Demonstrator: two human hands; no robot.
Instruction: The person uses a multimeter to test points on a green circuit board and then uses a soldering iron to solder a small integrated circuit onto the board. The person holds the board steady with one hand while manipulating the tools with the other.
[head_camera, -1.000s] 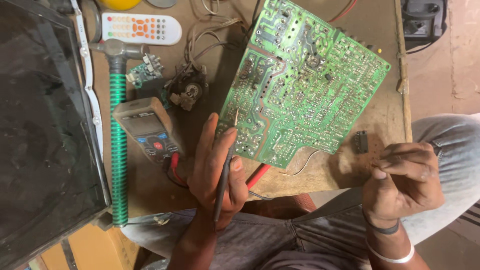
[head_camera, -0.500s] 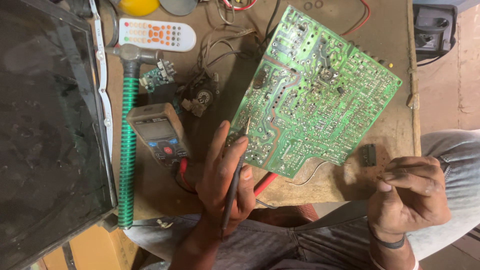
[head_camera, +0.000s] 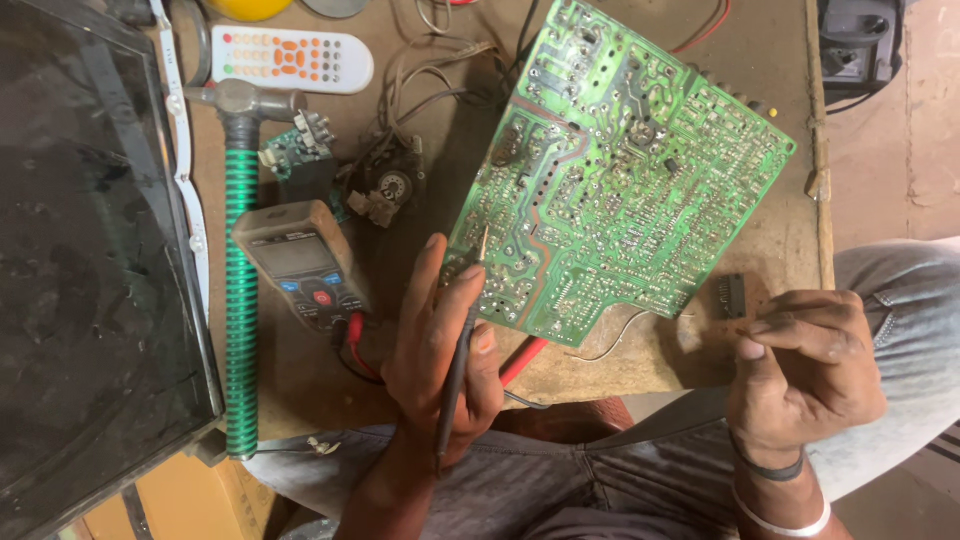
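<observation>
On the brown table (head_camera: 760, 300) lies a big green circuit board (head_camera: 620, 170), turned at a slant with its shiny solder side up. Its low corner sits close to the edge of the table, near the person's lap.

The left hand (head_camera: 440, 360) is curled around a thin black probe (head_camera: 458, 370). The thumb and fingers pinch it like a pencil. The metal tip of the probe points up and touches the lower left part of the circuit board. A red probe (head_camera: 522, 360) lies on the table just beside that hand, partly under the board.

The right hand (head_camera: 800, 375) is off to the side, past the corner of the table and above the knee. Its fingers are bent in toward the thumb, nearly closed. I cannot tell if it holds anything small. A little dark part (head_camera: 735, 297) lies on the table just beside its fingertips. The wrist wears a dark band and a pale band.

Left of the left hand sits a grey meter (head_camera: 298, 262) with a screen and a red button. Red and black wires run from its bottom end. Next to it lies a hammer (head_camera: 240, 280) with a green striped handle, its metal head at the top. A white remote (head_camera: 292, 58) with coloured buttons lies above that. A small green board (head_camera: 297, 152) and a tangle of wires and parts (head_camera: 385, 185) sit between the remote and the meter. A big dark screen panel (head_camera: 90, 270) fills the left side.
</observation>
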